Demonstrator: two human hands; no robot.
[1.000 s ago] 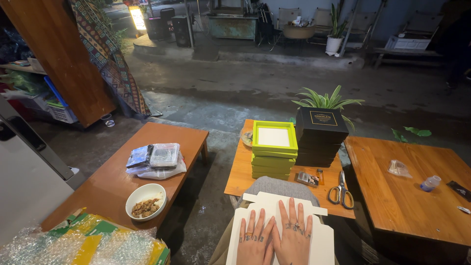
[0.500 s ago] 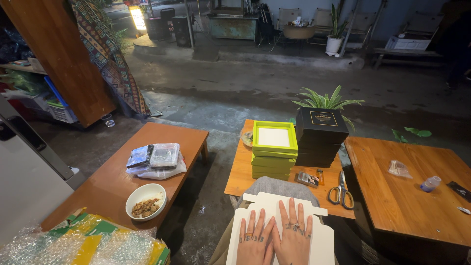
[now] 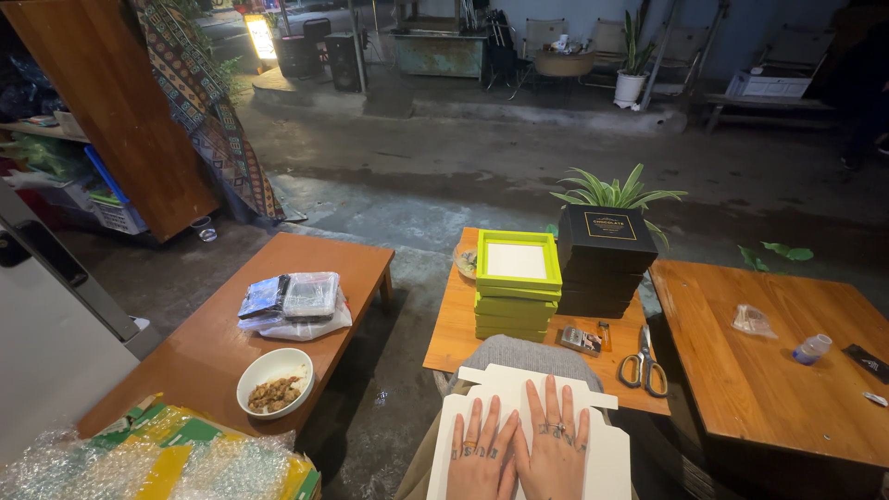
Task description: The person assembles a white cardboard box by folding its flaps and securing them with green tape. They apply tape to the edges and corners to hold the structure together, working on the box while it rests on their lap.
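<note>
The flat white cardboard box blank lies on my lap at the bottom centre of the view, under both of my hands. Its flaps and notched tabs point away from me, toward the small wooden table.

My left hand rests palm down on the blank. The fingers are extended, slightly spread and released; nothing is gripped. My right hand lies just beside it, also palm down and fully open, with the fingers straight and pointing forward. The thumbs and inner edges of the two hands touch or nearly touch. Rings show on the fingers of both hands. Both wrists run off the bottom edge of the frame.

Directly beyond my fingertips, past the far edge of the blank, a grey fabric surface shows. Further ahead stands a stack of yellow-green boxes, the top one showing a white inner face. To the right of that stack stands a stack of black boxes. Ahead and to the right of my right hand lie scissors with grey handles, and a small packet lies between them and the green stack.

Well to the left of my left hand, on a longer wooden table, sits a white bowl holding brown pieces.
</note>
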